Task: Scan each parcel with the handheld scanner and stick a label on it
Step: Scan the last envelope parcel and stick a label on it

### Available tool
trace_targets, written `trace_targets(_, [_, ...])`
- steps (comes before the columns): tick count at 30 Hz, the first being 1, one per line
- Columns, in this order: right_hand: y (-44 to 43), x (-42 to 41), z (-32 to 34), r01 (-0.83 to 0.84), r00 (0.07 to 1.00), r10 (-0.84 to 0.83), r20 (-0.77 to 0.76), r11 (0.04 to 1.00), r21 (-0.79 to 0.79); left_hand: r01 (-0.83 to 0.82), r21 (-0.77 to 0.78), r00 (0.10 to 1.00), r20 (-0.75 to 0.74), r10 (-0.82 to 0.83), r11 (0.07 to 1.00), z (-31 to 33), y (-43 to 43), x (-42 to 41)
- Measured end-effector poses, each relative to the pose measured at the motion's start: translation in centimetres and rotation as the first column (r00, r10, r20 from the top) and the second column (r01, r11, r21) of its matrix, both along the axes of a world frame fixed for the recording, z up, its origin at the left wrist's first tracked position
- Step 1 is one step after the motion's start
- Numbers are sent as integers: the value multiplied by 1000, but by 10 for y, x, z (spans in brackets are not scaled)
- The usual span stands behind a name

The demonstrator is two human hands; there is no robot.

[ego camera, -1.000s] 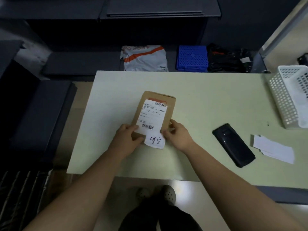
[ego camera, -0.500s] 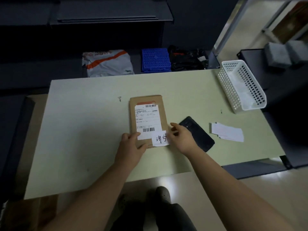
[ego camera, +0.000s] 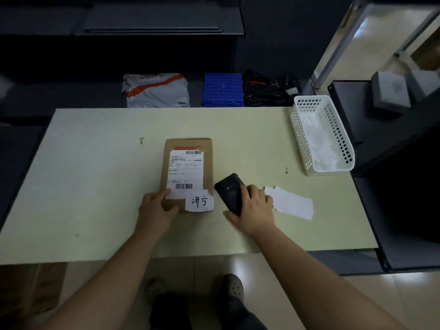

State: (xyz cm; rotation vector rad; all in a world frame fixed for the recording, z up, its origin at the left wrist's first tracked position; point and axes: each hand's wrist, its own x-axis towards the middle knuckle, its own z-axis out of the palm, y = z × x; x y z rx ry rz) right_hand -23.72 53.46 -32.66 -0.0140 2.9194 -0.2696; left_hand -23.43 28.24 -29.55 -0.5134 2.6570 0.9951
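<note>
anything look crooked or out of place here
The handwritten label sits slightly tilted on the near right corner of the parcel, overlapping the printed shipping label. The spare labels lie fanned out, not squarely stacked.
</note>
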Motion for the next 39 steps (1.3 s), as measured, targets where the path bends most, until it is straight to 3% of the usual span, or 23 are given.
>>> trace_targets(9, [3,-12,5,-27,998,30,51,999,-44,-48,-42,999,19,49,998,-3,3,7])
trace_targets(16, [2,-20,70,21,999,-2,50,927,-373,-59,-74,998,18,61,996,-3,-4,10])
trace_targets(19, [-8,-21,111,-32,986,86,141,937,-348,-65,-75,998,11,66,995,-3,-8,8])
trace_targets(24, [-32,-15,165,-172,922,222,318,969,-178,-78,-60,997,10,78,995,0,-18,7])
trace_targets(33, [-46,-5,216,-216,883,233,407,972,-88,-95,-85,995,13,97,992,3,-34,5])
trace_targets(39, [-30,-15,206,-145,903,171,395,985,-96,-76,-106,997,26,79,992,3,-38,-1])
